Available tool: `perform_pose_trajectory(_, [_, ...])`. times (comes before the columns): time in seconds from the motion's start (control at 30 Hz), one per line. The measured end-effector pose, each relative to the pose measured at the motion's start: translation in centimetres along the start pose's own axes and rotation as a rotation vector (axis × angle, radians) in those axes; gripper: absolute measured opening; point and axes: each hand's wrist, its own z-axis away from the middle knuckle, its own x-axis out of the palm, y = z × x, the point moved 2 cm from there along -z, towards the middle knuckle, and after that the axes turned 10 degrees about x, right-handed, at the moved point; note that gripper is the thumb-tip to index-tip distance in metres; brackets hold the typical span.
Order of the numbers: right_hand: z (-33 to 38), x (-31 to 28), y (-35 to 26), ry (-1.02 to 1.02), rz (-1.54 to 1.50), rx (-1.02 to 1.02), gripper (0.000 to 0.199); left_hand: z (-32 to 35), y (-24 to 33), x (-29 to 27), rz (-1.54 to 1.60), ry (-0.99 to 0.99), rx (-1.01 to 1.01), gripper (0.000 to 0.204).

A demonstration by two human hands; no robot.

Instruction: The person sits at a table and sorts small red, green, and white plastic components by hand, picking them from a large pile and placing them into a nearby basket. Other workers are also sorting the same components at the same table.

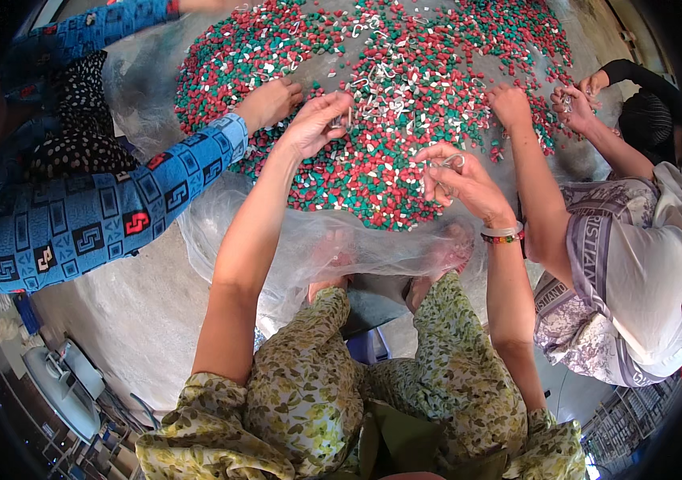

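Hands (pixel 317 124) amid red-green pieces (pixel 373 172), co-workers' hands (pixel 271 102) alongside.

Bright even daylight, fisheye-warped dark rim

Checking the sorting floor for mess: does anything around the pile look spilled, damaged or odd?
Nothing stands out. The red, green and white pieces lie together on the clear plastic sheet. The left hand reaches into them; the right hand holds a small metal ring.
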Motion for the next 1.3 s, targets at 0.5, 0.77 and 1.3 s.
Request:
perform_pose_trajectory(0.5, [-2.7, 0.6, 2.6, 0.089, -0.285, 0.037, 0.027, -4.1, -3.2, 0.9, -1.447, 0.162, 0.270, 0.029])
perform_pose_trajectory(0.77, [-2.9, -0.6, 2.8, 0.202, -0.546, -0.040, 0.033, 0.5, -0.1, 4.0, 0.193, 0.121, -0.011, 0.031])
perform_pose_trajectory(1.3, [-1.5, 4.0, -1.4, 0.405, 0.614, -0.382, 0.044, 2.2, -6.8, 7.2, 0.745, 0.359, -0.322, 0.048])
